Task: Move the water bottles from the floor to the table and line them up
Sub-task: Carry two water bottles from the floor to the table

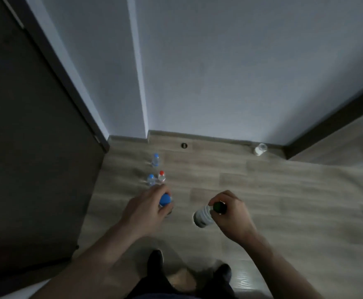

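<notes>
My left hand [149,203] grips a blue-capped bottle [165,200] by its neck, held above the wooden floor. My right hand [230,210] pinches a dark-green-capped bottle [202,215] at the cap, its clear body with a white label hanging down and to the left. Three small bottles stand on the floor beyond my left hand: a blue-capped one [155,160] farthest, a red-capped one [161,176], and another blue-capped one [151,180] beside it. No table is in view.
A dark door [25,147] fills the left side. A grey wall with a baseboard [215,140] runs across the back. A clear jar with white contents [260,149] stands by the baseboard at right. My feet [189,268] are at the bottom.
</notes>
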Available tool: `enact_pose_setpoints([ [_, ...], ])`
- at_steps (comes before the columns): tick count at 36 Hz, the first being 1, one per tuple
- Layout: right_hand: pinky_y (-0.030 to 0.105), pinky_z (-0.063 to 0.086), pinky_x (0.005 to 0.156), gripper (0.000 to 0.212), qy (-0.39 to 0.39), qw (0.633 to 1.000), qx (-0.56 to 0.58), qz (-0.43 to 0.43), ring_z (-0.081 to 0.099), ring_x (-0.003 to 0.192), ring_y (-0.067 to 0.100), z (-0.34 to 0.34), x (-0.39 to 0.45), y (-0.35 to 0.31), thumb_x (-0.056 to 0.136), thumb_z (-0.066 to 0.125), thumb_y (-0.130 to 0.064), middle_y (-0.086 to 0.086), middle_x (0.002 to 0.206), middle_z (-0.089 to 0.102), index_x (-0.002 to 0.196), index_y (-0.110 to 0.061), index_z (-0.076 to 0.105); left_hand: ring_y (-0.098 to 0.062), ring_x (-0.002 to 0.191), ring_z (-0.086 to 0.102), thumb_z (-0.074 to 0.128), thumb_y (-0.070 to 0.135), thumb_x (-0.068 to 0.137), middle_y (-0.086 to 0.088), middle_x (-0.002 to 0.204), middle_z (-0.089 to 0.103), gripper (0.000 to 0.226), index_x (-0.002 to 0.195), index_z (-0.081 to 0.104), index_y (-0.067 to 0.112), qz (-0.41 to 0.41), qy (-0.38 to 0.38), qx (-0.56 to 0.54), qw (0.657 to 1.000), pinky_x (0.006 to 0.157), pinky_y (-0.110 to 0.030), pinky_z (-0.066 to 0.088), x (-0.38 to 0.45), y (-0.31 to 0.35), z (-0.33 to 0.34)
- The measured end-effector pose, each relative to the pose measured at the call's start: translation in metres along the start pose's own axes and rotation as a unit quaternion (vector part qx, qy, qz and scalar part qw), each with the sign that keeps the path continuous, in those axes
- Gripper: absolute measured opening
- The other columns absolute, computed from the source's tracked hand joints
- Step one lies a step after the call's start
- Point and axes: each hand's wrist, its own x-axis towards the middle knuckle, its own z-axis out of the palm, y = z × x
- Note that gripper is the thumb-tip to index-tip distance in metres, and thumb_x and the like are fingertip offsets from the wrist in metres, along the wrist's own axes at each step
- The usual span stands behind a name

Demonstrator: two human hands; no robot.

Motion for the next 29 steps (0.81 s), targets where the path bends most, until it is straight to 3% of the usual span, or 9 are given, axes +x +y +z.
enact_pose_setpoints([
  [2, 0.007, 0.044, 0.069, 0.02, 0.021, 1.0, 0.015, 0.007, 0.062, 0.082, -0.001, -0.023, -0.009, 0.01, 0.077, 0.074, -0.007, -0.016, 0.095, 0.062, 0.084, -0.026, 0.073, 0.0, 0.068, 0.053, 0.062, 0.045, 0.092, 0.021, 0.089, 0.052, 0.019, 0.096, 0.045, 0.037, 0.031, -0.001, 0.007, 0.999, 0.055, -0.022, 0.034, 0.012, 0.027, -0.001],
  [6, 0.01, 0.046, 0.07, 0.022, 0.063, 0.997, 0.045, 0.016, 0.062, 0.085, -0.001, -0.072, -0.03, 0.041, 0.077, 0.074, -0.005, -0.017, 0.093, 0.062, 0.082, -0.026, 0.071, -0.002, 0.069, 0.055, 0.062, 0.047, 0.092, 0.022, 0.087, 0.054, 0.02, 0.094, 0.047, 0.035, 0.076, -0.002, 0.015, 0.997, 0.058, -0.028, 0.047, 0.034, 0.089, 0.008],
  [8, 0.015, 0.048, 0.07, 0.024, 0.084, 0.995, 0.057, 0.011, 0.062, 0.085, 0.001, -0.1, -0.041, 0.062, 0.078, 0.075, -0.007, -0.018, 0.092, 0.063, 0.082, -0.03, 0.069, -0.001, 0.066, 0.055, 0.063, 0.047, 0.092, 0.021, 0.084, 0.055, 0.019, 0.093, 0.047, 0.036, 0.092, 0.004, 0.017, 0.996, 0.054, -0.025, 0.042, 0.045, 0.122, 0.017],
  [14, 0.006, 0.044, 0.072, 0.024, 0.129, 0.99, 0.049, -0.028, 0.061, 0.091, -0.006, -0.19, -0.074, 0.123, 0.081, 0.076, -0.015, -0.021, 0.095, 0.065, 0.091, -0.034, 0.068, -0.005, 0.062, 0.055, 0.063, 0.048, 0.093, 0.014, 0.075, 0.059, 0.018, 0.09, 0.051, 0.034, 0.098, 0.015, -0.005, 0.995, 0.059, -0.035, 0.048, 0.069, 0.23, 0.049],
  [21, 0.012, 0.046, 0.07, 0.021, 0.141, 0.989, 0.008, -0.036, 0.061, 0.084, -0.002, -0.296, -0.117, 0.195, 0.08, 0.075, -0.02, -0.02, 0.09, 0.064, 0.095, -0.034, 0.069, -0.008, 0.059, 0.057, 0.06, 0.053, 0.09, 0.011, 0.07, 0.062, 0.021, 0.09, 0.053, 0.033, 0.118, 0.028, -0.007, 0.993, 0.059, -0.04, 0.052, 0.081, 0.352, 0.088],
  [25, 0.015, 0.047, 0.071, 0.022, 0.157, 0.987, -0.012, -0.027, 0.061, 0.084, -0.002, -0.35, -0.139, 0.234, 0.079, 0.073, -0.019, -0.021, 0.09, 0.064, 0.095, -0.034, 0.069, -0.006, 0.061, 0.056, 0.061, 0.052, 0.091, 0.015, 0.074, 0.061, 0.019, 0.09, 0.052, 0.035, 0.154, 0.022, -0.003, 0.988, 0.058, -0.037, 0.052, 0.089, 0.416, 0.11],
  [29, 0.016, 0.049, 0.071, 0.022, 0.188, 0.982, -0.019, -0.009, 0.061, 0.085, -0.002, -0.395, -0.155, 0.272, 0.078, 0.071, -0.021, -0.022, 0.089, 0.065, 0.094, -0.035, 0.069, -0.005, 0.061, 0.055, 0.06, 0.055, 0.092, 0.016, 0.073, 0.06, 0.02, 0.088, 0.051, 0.037, 0.192, 0.016, 0.021, 0.981, 0.055, -0.024, 0.041, 0.106, 0.477, 0.132],
])
